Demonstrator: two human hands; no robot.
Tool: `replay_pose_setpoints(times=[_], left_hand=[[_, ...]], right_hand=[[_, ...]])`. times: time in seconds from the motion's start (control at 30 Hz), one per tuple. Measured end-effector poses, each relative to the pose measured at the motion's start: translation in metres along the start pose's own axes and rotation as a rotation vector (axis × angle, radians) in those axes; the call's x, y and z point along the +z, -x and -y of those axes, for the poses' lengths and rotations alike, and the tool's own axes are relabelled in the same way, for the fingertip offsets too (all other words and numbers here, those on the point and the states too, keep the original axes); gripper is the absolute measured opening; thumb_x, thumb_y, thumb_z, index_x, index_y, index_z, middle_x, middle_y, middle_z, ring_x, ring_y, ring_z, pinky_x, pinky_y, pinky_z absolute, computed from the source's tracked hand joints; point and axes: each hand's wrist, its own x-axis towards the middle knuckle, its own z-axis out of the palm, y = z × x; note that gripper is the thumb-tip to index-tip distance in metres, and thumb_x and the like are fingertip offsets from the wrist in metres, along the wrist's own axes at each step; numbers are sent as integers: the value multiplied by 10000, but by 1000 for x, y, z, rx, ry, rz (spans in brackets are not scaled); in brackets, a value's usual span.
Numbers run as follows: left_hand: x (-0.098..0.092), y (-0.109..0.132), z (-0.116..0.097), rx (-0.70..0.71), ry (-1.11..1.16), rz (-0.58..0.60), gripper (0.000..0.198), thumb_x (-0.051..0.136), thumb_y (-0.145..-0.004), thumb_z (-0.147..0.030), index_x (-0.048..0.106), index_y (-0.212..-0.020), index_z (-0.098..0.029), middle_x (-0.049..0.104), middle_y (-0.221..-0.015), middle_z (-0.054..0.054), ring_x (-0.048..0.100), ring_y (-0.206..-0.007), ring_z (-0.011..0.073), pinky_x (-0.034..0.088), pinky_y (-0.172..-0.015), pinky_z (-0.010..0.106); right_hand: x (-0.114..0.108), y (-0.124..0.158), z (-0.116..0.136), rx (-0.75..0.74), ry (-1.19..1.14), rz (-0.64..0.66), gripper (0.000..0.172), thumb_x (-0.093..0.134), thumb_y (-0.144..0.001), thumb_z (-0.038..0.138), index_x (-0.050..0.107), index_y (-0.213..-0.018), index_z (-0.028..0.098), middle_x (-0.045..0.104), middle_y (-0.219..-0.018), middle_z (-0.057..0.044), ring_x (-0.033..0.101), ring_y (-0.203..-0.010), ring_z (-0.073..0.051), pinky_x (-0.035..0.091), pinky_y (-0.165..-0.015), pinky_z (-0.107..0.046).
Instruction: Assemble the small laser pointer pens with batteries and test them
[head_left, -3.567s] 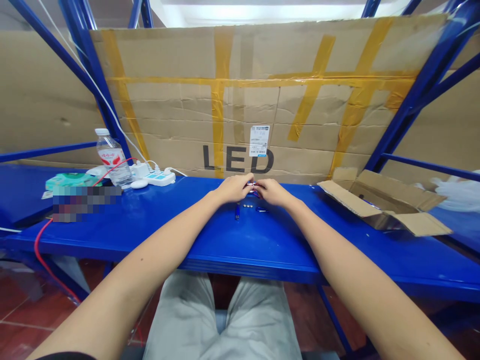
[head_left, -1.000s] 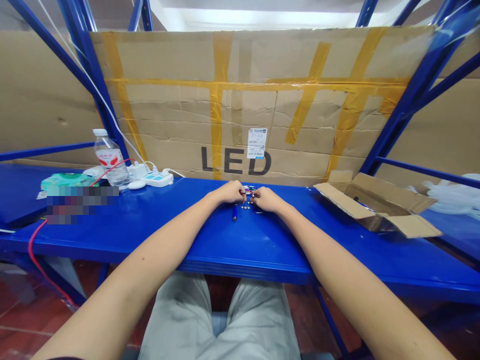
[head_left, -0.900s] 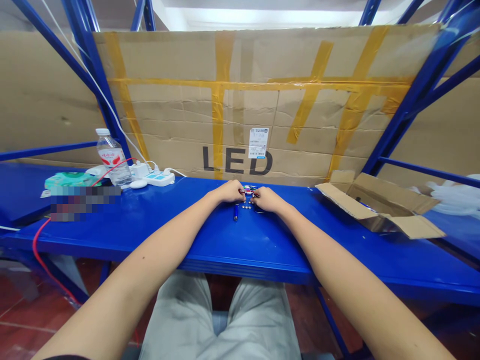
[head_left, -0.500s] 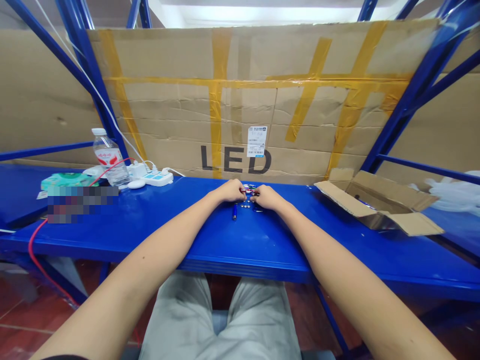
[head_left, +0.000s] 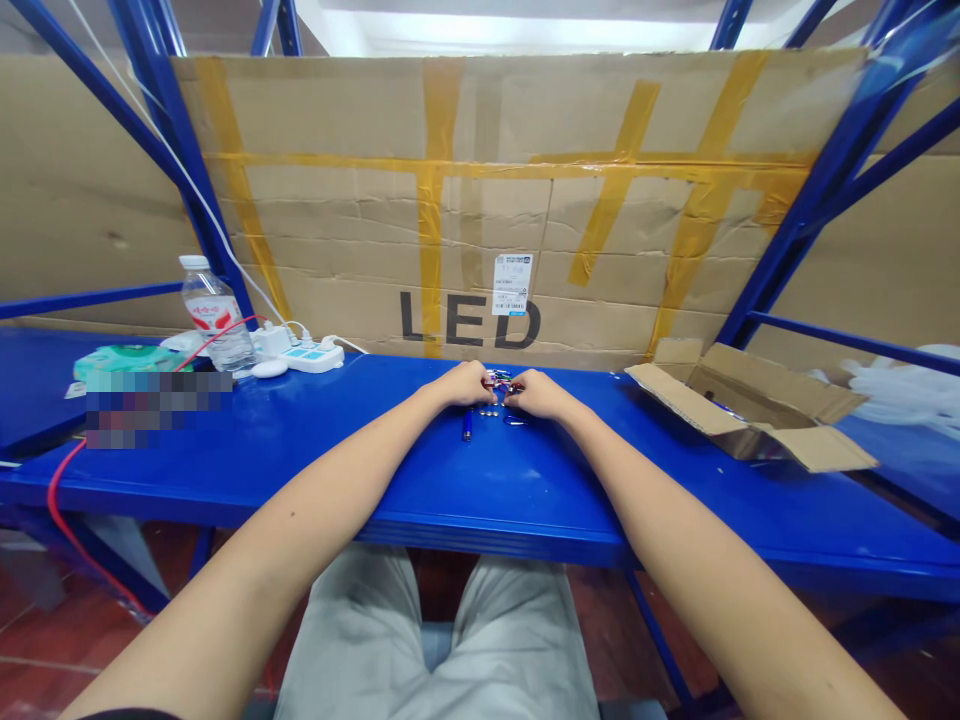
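Both my hands reach to the far middle of the blue table (head_left: 315,440). The fingers of my left hand (head_left: 466,384) are closed at a small red piece (head_left: 491,383). Close beside it on the right, my right hand (head_left: 537,394) is bent in a pinch, and I cannot make out what lies between its fingertips. Several small silver discs (head_left: 489,412) lie just below the hands. A short dark-blue cylinder (head_left: 468,426) stands or lies below my left hand. Under my right hand is a thin loop (head_left: 515,421). More small shiny pieces (head_left: 498,374) show behind the fingers, partly hidden.
An open cardboard box (head_left: 750,400) sits at the right. On the left are a water bottle (head_left: 217,315), a white power strip (head_left: 313,356), a green packet (head_left: 124,360) and a red cable (head_left: 64,490). A big taped carton (head_left: 337,250) stands behind the table.
The view has shifted slightly. My right hand's fingertips have drawn a little to the right, away from the left hand. The small pieces below appear to stay in place.
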Motion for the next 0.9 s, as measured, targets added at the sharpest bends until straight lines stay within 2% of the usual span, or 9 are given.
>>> replay_pose_setpoints(times=[0.37,0.53,0.9], left_hand=[[-4,3,6,-2,112,67,181,723,-587,-273,735,-695,-128,611,-575,-14,506,-582,116,365,-552,234],[-7,4,10,6,119,118,164,717,-587,-265,740,-685,-136,602,-558,-18,498,-570,114,387,-577,238],[-10,7,8,-4,139,134,170,740,-570,-282,738,-668,-143,609,-564,-20,510,-585,120,405,-610,239]], right_hand=[[6,-1,2,-45,-141,31,122,623,-720,241,671,-680,136,526,-559,27,463,-555,-109,301,-510,-221],[7,-1,1,-83,-178,52,159,638,-710,283,695,-699,135,514,-558,32,432,-555,-105,308,-514,-223],[6,1,4,-143,-180,65,154,606,-714,260,696,-705,135,489,-544,40,413,-554,-103,291,-522,-230]])
